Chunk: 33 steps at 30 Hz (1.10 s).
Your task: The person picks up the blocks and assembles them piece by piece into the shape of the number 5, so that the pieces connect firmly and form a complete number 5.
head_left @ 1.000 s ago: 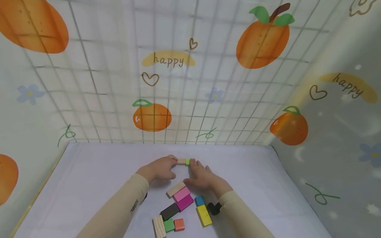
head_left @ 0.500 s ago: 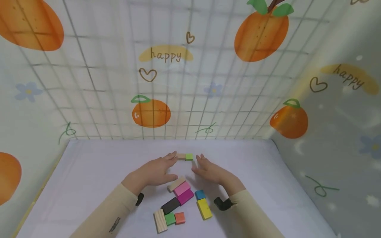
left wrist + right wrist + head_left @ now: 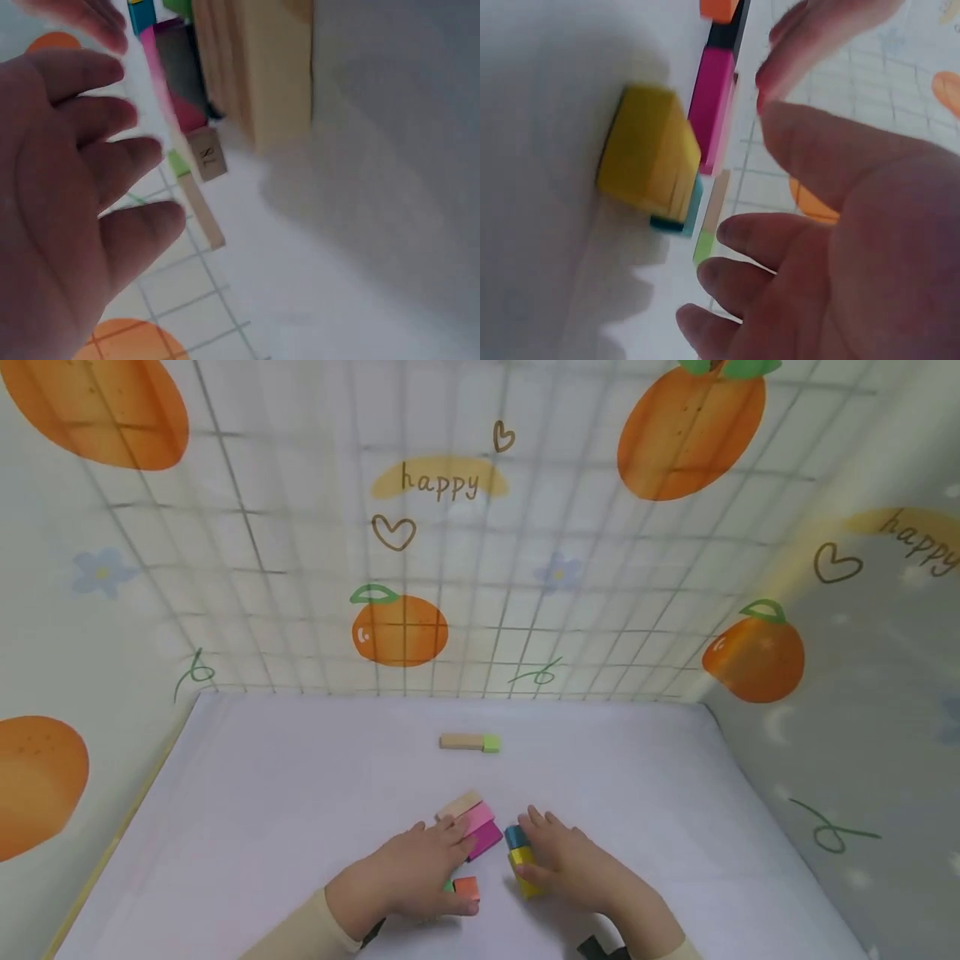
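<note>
My left hand (image 3: 412,872) hovers with fingers spread over the near block group in the head view, holding nothing. Around it show a pale wood block (image 3: 459,805), a pink block (image 3: 480,816), a magenta block (image 3: 486,841) and an orange-red block (image 3: 467,888). It mostly hides a green block; the black block (image 3: 184,71) and a striped wood block (image 3: 223,60) show in the left wrist view. To the right, my right hand (image 3: 581,864) has its fingers extended above a blue block (image 3: 515,837) and a yellow block (image 3: 637,150). The right wrist view shows a gap between palm and yellow block.
Farther back on the white table (image 3: 300,760), a wood block (image 3: 461,742) lies end to end with a lime green block (image 3: 491,743). A fruit-printed curtain (image 3: 465,568) rises behind the table's far edge and along its sides.
Both hands have left the wood and lime green pair at the back and come nearer, over the other blocks. That pair now lies fully uncovered. The camera view has shifted slightly.
</note>
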{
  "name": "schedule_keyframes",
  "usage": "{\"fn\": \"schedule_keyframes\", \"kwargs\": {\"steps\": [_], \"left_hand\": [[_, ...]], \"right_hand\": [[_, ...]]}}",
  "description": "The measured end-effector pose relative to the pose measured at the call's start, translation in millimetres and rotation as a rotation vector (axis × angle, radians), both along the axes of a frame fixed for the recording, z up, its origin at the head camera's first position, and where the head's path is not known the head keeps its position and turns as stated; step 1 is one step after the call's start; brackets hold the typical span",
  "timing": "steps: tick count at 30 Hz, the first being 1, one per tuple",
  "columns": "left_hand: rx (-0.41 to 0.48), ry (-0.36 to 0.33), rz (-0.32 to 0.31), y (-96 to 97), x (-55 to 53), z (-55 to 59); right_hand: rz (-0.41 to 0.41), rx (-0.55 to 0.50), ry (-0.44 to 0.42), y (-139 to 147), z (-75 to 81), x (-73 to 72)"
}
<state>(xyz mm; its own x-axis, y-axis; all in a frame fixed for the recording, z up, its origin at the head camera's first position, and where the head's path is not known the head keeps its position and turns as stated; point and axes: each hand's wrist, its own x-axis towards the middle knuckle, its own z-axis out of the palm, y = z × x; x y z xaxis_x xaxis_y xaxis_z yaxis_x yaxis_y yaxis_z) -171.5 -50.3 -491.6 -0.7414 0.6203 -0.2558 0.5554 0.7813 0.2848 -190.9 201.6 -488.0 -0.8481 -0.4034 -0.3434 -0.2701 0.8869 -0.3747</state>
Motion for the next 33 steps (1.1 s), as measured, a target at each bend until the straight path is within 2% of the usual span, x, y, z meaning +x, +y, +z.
{"fn": "schedule_keyframes", "kwargs": {"steps": [4,9,14,18,21,24,26,30,33], "left_hand": [[-0.023,0.107,0.002,10.8,-0.5,-7.6],[-0.048,0.139,0.005,11.0,1.8,-13.7],[-0.029,0.161,0.047,-1.3,9.5,-15.3],[-0.011,0.183,0.051,-12.2,18.4,-16.8],[-0.012,0.195,0.074,-23.8,26.2,-22.8],[-0.015,0.213,0.122,-38.8,32.2,-26.5],[-0.018,0.246,0.154,-49.0,32.4,-26.1],[-0.029,0.267,0.220,-62.1,23.4,-21.3],[-0.007,0.224,0.257,-66.8,14.2,-19.7]], "right_hand": [[0.073,-0.030,0.066,-4,0.4,13.0],[0.160,-0.031,0.141,-21,4.8,16.6],[0.221,-0.020,0.207,-47,9.2,5.2],[0.258,0.009,0.212,-63,1.3,-6.8],[0.280,0.073,0.198,-71,-9.6,-13.6],[0.267,0.129,0.190,-72,-15.3,-17.4],[0.241,0.159,0.200,-70,-15.7,-19.2],[0.168,0.207,0.239,-60,-11.5,-20.5],[0.117,0.236,0.259,-52,-8.2,-19.8]]}}
